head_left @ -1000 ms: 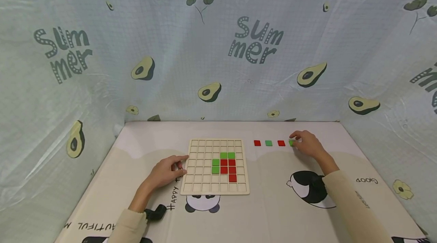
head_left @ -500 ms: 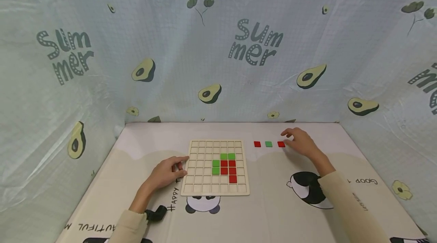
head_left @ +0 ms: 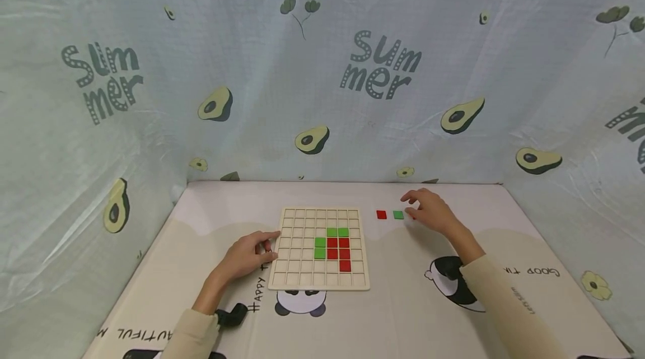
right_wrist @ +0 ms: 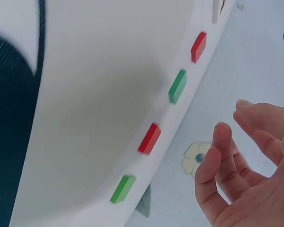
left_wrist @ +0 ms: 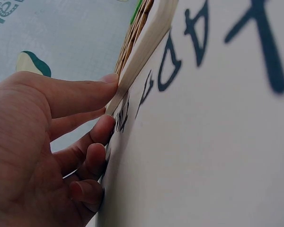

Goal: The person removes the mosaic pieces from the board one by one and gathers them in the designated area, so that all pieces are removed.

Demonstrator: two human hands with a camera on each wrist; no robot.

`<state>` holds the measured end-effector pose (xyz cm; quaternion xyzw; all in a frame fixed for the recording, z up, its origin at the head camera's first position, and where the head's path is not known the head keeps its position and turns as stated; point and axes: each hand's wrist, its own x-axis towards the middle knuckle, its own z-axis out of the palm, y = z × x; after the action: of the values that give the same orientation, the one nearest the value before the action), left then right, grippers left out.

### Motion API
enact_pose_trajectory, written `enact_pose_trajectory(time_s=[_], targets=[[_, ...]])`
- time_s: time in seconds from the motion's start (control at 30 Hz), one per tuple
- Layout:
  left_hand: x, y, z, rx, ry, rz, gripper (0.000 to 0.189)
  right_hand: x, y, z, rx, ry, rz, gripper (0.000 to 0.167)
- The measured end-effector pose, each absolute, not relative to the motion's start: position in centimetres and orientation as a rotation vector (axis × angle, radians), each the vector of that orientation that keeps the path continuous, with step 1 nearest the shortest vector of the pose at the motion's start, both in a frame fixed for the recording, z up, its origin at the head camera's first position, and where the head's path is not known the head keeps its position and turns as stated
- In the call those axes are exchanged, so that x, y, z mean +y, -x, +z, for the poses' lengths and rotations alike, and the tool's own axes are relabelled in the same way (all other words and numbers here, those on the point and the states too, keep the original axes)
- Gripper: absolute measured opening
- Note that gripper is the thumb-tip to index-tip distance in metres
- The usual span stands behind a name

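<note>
A wooden grid board (head_left: 297, 279) lies on the table, with several green and red square tiles seated in its right half. My left hand (head_left: 243, 253) is at the board's left edge; in the left wrist view its thumb (left_wrist: 85, 94) presses the wooden side, the other fingers loosely bent. Right of the board runs a row of loose tiles: a red tile (right_wrist: 199, 47), a green tile (right_wrist: 178, 86), another red tile (right_wrist: 149, 138) and a green tile (right_wrist: 123, 188). My right hand (head_left: 431, 210) hovers over the row's right end, fingers loosely bent, holding nothing; it covers the rightmost tile in the head view.
The table has a printed cloth (head_left: 393, 314) with panda figures and lettering. A curtain (head_left: 322, 68) with avocado prints hangs behind and at both sides. A black object (head_left: 233, 315) sits by the left wrist.
My right hand has moved leftward along the row of loose tiles, from the rightmost green one to over the neighbouring red one. The left hand stays at the board's edge.
</note>
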<state>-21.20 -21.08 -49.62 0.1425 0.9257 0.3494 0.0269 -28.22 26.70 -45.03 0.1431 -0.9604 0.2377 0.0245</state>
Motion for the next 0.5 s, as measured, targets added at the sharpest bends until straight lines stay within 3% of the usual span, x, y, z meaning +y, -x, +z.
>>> enact_pose_trajectory(time_s=[0.5], targets=[[-21.1, 21.2, -49.7, 2.857, -0.448, 1.079, 0.051, 21.8, 27.7, -45.2, -2.967, -0.589, 0.701, 0.024]])
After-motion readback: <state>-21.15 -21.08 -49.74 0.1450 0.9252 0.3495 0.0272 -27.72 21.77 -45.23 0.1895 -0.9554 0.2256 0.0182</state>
